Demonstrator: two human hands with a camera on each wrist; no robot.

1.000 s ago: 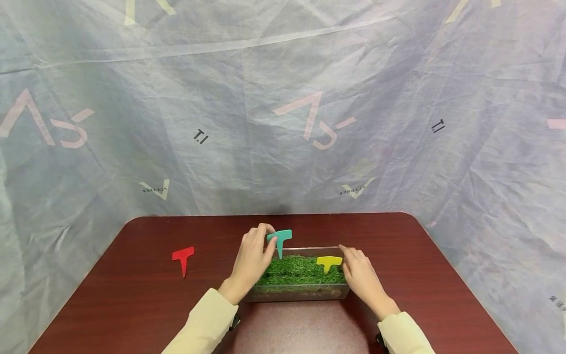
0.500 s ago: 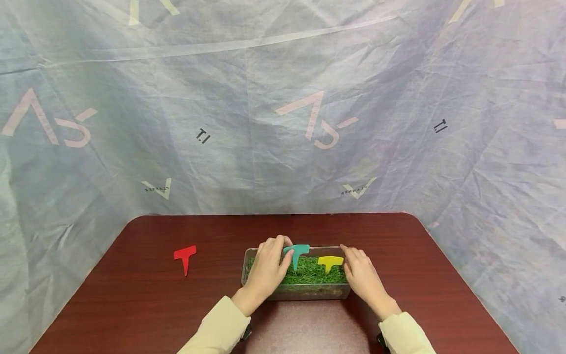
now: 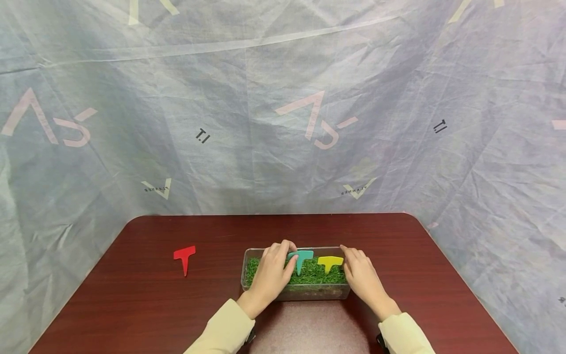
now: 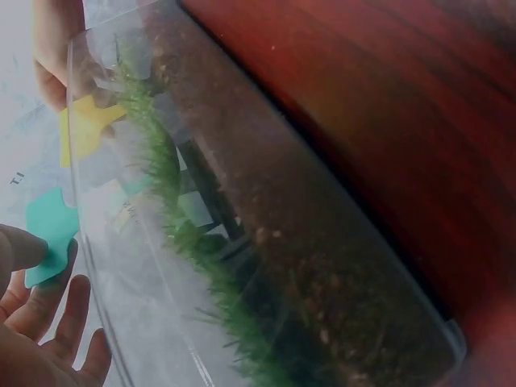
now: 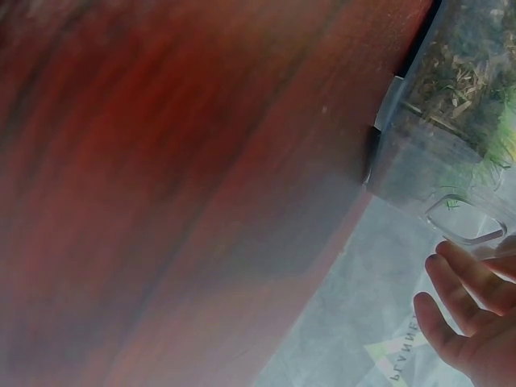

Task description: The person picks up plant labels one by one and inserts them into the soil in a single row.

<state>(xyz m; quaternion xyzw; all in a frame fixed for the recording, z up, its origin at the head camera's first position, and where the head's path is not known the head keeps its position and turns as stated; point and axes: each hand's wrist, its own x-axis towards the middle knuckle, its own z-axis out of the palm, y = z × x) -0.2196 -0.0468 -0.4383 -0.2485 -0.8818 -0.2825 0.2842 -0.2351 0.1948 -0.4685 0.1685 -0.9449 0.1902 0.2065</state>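
My left hand (image 3: 270, 275) pinches one end of a teal T-shaped plant label (image 3: 305, 255) between thumb and index finger. The label's pointed stem dips toward the green grass (image 3: 309, 278) in a clear plastic box (image 3: 309, 293). In the left wrist view, the teal label (image 4: 50, 230) stands at the box's upper edge, with the other fingers loosely spread. To its right, a yellow plant label (image 3: 330, 260) stands upright in the grass. My right hand (image 3: 362, 275) rests at the box's right end, its fingertips against the rim beside a handle opening, fingers loosely extended.
A red plant label (image 3: 184, 255) lies on the dark red wooden table (image 3: 132, 295), left of the box. Brown soil-like filling shows through the box wall in the left wrist view. A grey printed cloth (image 3: 247, 123) hangs behind the table.
My left hand has moved right and down with the teal label, bringing its stem into the grass beside the yellow label. My right hand has stayed at the box's right end.
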